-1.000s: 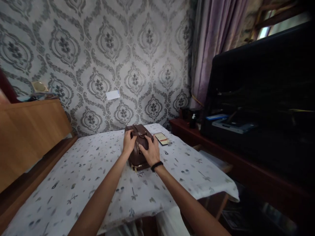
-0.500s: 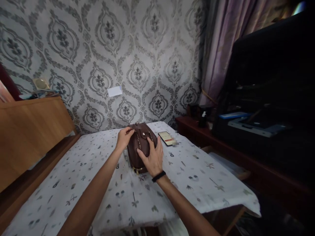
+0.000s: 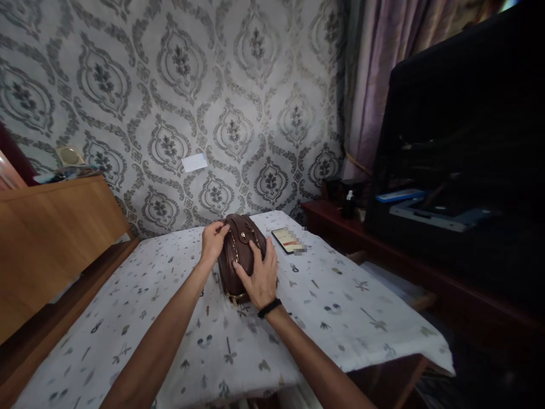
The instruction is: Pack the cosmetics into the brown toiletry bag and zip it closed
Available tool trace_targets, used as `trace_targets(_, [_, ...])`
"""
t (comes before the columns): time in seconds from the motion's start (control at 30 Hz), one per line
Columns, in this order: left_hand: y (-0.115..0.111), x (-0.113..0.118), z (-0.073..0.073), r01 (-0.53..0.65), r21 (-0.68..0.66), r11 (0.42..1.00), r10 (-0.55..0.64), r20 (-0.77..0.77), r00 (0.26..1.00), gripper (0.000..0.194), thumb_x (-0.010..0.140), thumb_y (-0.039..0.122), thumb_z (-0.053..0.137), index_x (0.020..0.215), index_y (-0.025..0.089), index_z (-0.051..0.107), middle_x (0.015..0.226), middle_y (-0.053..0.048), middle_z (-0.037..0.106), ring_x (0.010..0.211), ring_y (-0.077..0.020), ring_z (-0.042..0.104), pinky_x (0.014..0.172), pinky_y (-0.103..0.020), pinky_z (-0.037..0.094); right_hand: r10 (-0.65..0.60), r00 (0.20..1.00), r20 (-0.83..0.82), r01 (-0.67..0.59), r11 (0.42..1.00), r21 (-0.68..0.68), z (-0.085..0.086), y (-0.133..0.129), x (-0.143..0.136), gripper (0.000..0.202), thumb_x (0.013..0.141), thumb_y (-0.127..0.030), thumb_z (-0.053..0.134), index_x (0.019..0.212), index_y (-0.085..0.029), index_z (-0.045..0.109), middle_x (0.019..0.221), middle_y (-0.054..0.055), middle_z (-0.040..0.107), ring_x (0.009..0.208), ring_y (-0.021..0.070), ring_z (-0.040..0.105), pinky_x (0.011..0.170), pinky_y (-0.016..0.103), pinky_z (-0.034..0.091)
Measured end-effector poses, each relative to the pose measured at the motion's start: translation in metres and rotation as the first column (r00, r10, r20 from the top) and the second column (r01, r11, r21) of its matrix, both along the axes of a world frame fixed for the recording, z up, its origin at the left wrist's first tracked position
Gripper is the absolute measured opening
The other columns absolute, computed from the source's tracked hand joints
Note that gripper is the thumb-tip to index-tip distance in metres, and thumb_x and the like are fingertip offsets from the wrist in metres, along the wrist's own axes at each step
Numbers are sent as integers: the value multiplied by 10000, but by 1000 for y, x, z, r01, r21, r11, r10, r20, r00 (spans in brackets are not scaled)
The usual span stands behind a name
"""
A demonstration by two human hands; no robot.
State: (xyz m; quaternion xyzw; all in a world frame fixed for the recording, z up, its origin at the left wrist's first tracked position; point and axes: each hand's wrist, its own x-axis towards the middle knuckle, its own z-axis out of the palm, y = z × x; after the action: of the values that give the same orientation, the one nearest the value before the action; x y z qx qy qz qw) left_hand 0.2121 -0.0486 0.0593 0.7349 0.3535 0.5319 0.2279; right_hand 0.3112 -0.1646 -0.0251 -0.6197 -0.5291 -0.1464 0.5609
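A brown leather bag with gold zippers and a flap closed by a round gold stud lies on the patterned white cloth. At its upper left side, my left hand pinches the far end of a gold zipper; the small part between thumb and fingers is mostly hidden. My right hand, with a black band on the wrist, rests on the bag's near right side. Its fingers are spread, the thumb beside the zipper and the index finger just below the flap.
A phone with a lit screen lies right of the bag. The cloth hangs over the near edge. A wooden headboard stands left, a dark red cabinet with a big black screen right. Patterned wallpaper covers the wall behind.
The view has shifted slightly. My left fingers remain pinched at the zipper's far end, and the bag's flap looks flatter. My right hand stays spread on the bag.
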Motion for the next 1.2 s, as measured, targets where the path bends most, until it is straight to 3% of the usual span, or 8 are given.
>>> trace_targets(0.37, [-34, -8, 7, 67, 34, 997, -63, -103, 993, 243, 815, 352, 571, 646, 178, 581, 642, 26, 530, 647, -136, 504, 643, -240, 399, 69, 996, -56, -68, 998, 17, -1, 0, 4, 626, 869, -563, 554, 1365, -186, 491, 1560, 200, 216, 1436, 373, 247, 1094, 585, 318])
trace_targets(0.47, [-32, -3, 16, 92, 48, 995, -82, -177, 981, 111, 790, 290, 619, 782, 183, 645, 736, 8, 626, 716, -158, 560, 700, -257, 433, 186, 970, -157, -173, 981, 90, -3, -3, 11, 560, 918, -520, 493, 1370, -191, 475, 1538, 173, 297, 1434, 308, 287, 1134, 536, 306])
trace_targets(0.57, [-30, 11, 25, 105, 116, 988, -64, -312, 948, 243, 732, 236, 692, 973, 203, 680, 914, -26, 692, 846, -198, 595, 789, -297, 444, 250, 916, -314, -197, 961, 193, -6, -2, 20, 485, 980, -430, 379, 1388, -173, 429, 1477, 159, 407, 1404, 239, 354, 1153, 490, 307])
trace_targets(0.7, [-28, 34, 32, 108, 179, 978, -21, -427, 904, 192, 709, 235, 715, 900, 210, 720, 882, -40, 700, 838, -218, 587, 792, -317, 424, 290, 840, -459, -210, 953, 219, -11, 5, 30, 471, 967, -447, 389, 1342, -171, 463, 1365, 150, 532, 1295, 239, 485, 1113, 481, 370])
trace_targets(0.77, [-25, 42, 31, 79, 140, 987, -15, -406, 914, 73, 709, 255, 710, 762, 204, 710, 767, -28, 679, 755, -201, 572, 728, -297, 412, 323, 808, -492, -249, 945, 211, -13, 8, 33, 459, 948, -459, 424, 1302, -176, 496, 1312, 138, 576, 1242, 239, 529, 1091, 465, 397])
trace_targets(0.93, [-16, 47, 22, 30, 27, 999, -20, -304, 953, 133, 721, 303, 677, 660, 187, 652, 597, 14, 609, 578, -151, 526, 591, -257, 375, 388, 758, -524, -305, 921, 242, -11, 7, 35, 460, 916, -466, 478, 1257, -160, 525, 1278, 137, 596, 1204, 242, 549, 1072, 442, 412])
trace_targets(1.1, [-17, 47, 18, 84, -34, 996, -89, -225, 970, 171, 724, 338, 648, 683, 173, 629, 602, 27, 607, 555, -130, 537, 571, -236, 404, 410, 731, -546, -312, 912, 268, -10, 9, 37, 458, 884, -462, 528, 1226, -158, 539, 1250, 131, 611, 1174, 249, 568, 1052, 447, 426])
trace_targets(1.2, [-25, 46, 22, 137, -20, 990, -138, -223, 965, 154, 702, 316, 671, 667, 173, 630, 678, 8, 645, 648, -149, 581, 649, -252, 445, 411, 735, -540, -312, 911, 269, -10, 9, 37, 442, 894, -457, 520, 1226, -165, 537, 1250, 127, 611, 1175, 244, 564, 1056, 449, 422])
